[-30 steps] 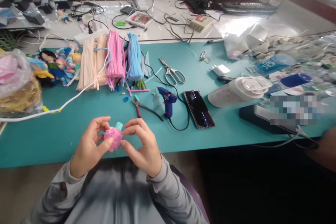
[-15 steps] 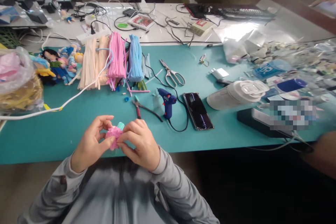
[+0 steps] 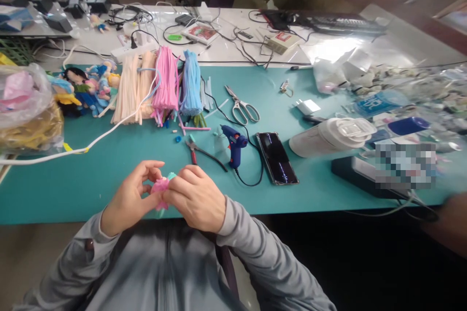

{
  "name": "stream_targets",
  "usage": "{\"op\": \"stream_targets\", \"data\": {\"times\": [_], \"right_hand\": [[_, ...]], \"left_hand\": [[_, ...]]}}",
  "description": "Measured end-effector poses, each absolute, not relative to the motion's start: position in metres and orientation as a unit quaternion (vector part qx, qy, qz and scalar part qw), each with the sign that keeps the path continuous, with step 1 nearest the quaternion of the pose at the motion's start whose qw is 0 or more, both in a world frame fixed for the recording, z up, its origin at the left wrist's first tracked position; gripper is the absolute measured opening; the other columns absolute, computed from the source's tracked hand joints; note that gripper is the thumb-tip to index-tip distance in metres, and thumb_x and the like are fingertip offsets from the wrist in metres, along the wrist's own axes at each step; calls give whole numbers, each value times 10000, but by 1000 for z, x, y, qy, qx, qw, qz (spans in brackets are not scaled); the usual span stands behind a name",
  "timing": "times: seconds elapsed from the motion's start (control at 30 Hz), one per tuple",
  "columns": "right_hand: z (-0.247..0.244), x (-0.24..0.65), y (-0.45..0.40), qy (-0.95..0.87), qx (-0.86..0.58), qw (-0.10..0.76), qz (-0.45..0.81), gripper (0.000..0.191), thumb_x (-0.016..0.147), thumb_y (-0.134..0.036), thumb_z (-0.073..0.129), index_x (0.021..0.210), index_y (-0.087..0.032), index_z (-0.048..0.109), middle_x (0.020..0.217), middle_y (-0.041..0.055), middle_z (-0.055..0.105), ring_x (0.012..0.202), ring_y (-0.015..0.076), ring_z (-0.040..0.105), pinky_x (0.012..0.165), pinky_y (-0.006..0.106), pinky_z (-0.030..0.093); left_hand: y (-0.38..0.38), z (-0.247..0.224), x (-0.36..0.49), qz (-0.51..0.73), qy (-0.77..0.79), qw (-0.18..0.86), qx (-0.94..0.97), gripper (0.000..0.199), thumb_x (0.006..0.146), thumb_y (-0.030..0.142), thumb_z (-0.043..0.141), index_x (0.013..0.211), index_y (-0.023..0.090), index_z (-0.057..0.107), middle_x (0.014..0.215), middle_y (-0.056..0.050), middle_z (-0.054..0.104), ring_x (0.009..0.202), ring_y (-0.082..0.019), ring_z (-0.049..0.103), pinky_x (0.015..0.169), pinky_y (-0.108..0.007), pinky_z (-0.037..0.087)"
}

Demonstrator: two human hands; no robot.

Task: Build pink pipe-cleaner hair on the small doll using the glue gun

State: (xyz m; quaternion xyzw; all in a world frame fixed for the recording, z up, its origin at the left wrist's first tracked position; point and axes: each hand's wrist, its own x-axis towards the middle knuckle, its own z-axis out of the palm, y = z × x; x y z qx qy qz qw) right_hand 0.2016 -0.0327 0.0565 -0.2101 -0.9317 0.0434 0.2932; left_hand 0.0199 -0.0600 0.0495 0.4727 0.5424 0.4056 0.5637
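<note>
Between my two hands, above the near edge of the green mat (image 3: 109,155), is a small fuzzy pink craft piece (image 3: 159,185) with mint-green bits at its top and bottom. My left hand (image 3: 127,200) pinches its left side with the thumb, the other fingers curled around. My right hand (image 3: 199,199) has its fingers pressed together on the right side, hiding part of it. Just beyond my hands lie red-and-black-handled pliers (image 3: 194,154), with a blue glue gun (image 3: 235,146) to their right.
Bundles of peach (image 3: 126,90), pink (image 3: 166,80) and blue pipe cleaners (image 3: 191,85) stand beyond. Scissors (image 3: 241,107), a phone (image 3: 277,158) and a white bottle (image 3: 328,137) are to the right. Small dolls (image 3: 87,90) and plastic bags (image 3: 27,112) lie left. A white cable (image 3: 105,133) crosses the mat.
My right hand's fingers have closed further over the pink piece, covering more of it. My left hand keeps its pinch. The whole view has shifted slightly.
</note>
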Motion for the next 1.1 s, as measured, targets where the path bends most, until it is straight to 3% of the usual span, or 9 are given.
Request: {"op": "stream_targets", "data": {"times": [0.3,0.43,0.53,0.63,0.73,0.87,1.1], "right_hand": [[67,199,-25,-958,-152,242,10,383,1024,-193,307,802,-170,618,743,24,543,690,181,382,754,333,337],[67,206,-24,-941,-175,288,35,289,1004,-199,381,836,-174,615,721,19,544,677,173,418,721,332,352],[66,216,-28,-898,-219,360,124,162,970,-256,465,944,-177,603,769,33,574,696,176,481,687,335,391],[59,222,-36,-825,-305,426,212,106,914,-202,517,992,-184,587,842,55,591,760,184,551,686,332,460],[43,217,-47,-786,-358,421,277,209,857,-182,574,1065,-175,580,1008,111,609,942,223,599,786,367,522],[22,203,-54,-780,-345,406,328,425,862,-308,636,1240,-159,511,1215,175,598,1132,260,585,921,419,520],[12,195,-52,-781,-339,420,313,313,902,-353,591,1170,-194,558,1062,107,691,1172,263,601,1085,528,387]], "left_hand": [[-57,49,19,392,540,577,470,425,642,188,688,1052,205,577,849,-5,558,836,-156,585,636,-233,528],[-56,51,19,402,540,571,470,435,645,229,730,1051,202,576,828,-1,552,814,-155,582,647,-244,526],[-56,49,18,409,532,574,469,449,668,252,741,1084,203,580,838,-4,551,819,-159,581,654,-252,521],[-57,46,15,422,528,575,461,443,676,217,720,1098,199,586,842,-5,549,819,-160,583,662,-257,517],[-56,43,14,435,521,579,452,440,672,183,698,1098,192,589,838,-8,552,807,-156,578,645,-250,508],[-54,40,13,443,511,584,449,433,656,175,717,1073,186,601,840,-11,568,816,-161,580,680,-268,510],[-55,42,9,444,503,592,447,410,689,200,722,1086,187,615,863,-22,588,850,-179,595,760,-308,516]]}}
